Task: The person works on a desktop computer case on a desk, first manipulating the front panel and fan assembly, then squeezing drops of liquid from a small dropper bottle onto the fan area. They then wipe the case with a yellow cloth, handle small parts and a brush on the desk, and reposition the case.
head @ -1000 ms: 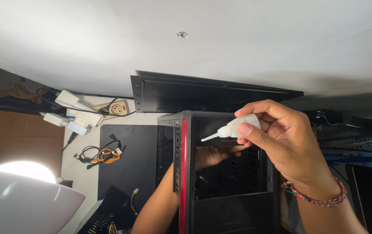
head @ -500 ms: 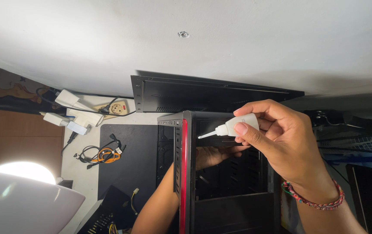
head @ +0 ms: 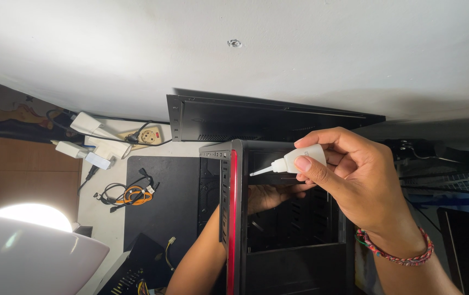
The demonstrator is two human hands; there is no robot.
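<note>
Your right hand (head: 363, 183) was clamped on a small white tube (head: 300, 158), thumb and fingers pinching its body, with the thin nozzle pointing left toward the red edge of the case (head: 231, 218). The tube hung just above the open top of that black case, not touching it. A woven bracelet (head: 395, 252) sat on that wrist.

Your left hand (head: 267, 195) had reached inside the case from the left, the forearm passing behind the red edge. Its fingers were curled in the dark interior, but you could not tell whether they gripped anything.

Behind the case a black side panel (head: 267, 117) leaned against the white wall. Left of the case lay a black mat (head: 160, 202) on the counter (head: 106, 229), and at the mat's left edge a tangle of black and orange cables (head: 130, 192). Farther back were white adapters (head: 89, 139) and a power strip (head: 147, 135). A bright lamp (head: 32, 248) filled the lower left corner.
</note>
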